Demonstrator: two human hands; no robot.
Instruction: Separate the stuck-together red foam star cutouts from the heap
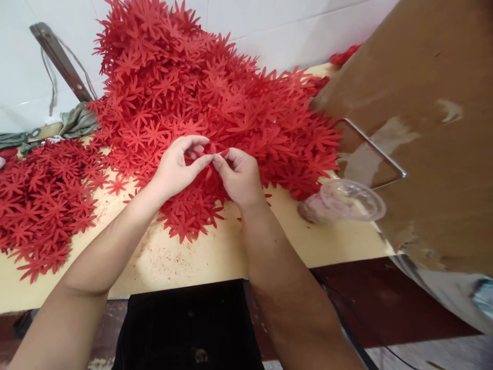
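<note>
Centrally, a small red flower piece (211, 152) is pinched between the fingers of the left hand (177, 167) and the right hand (239, 176), just above the big red pile (215, 97) heaped on the table (208, 252). A clear plastic cup (342, 201) is laid on its side near the right hand, beside a cardboard box (435, 128).

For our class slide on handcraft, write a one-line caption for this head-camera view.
Both hands, left hand and right hand, pinch a red flower cutout above the heaped pile of cutouts on the table.
</note>
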